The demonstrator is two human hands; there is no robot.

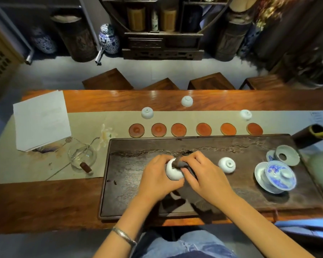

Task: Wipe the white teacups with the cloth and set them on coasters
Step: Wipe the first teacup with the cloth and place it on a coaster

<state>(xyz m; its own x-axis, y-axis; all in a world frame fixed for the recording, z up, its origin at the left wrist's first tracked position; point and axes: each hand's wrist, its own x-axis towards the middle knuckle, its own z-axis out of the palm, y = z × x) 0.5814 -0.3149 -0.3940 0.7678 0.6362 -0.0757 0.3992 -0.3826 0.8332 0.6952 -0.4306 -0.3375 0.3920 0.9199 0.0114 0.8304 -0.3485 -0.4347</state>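
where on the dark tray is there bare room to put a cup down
Free: the dark wooden tray's left part, and the strip between the upturned white teacup and the far rim. Crowded: the right end, with the blue-and-white lidded bowl and green ceramic strainer.

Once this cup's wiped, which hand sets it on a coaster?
Probably the left hand: it already grips the cup, while the right hand holds the cloth. All coasters are bare.

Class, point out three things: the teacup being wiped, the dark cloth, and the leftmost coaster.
teacup being wiped [172,172], head view, white side wall.
dark cloth [187,167], head view, bunched fold by the fingers.
leftmost coaster [136,130], head view, centre.
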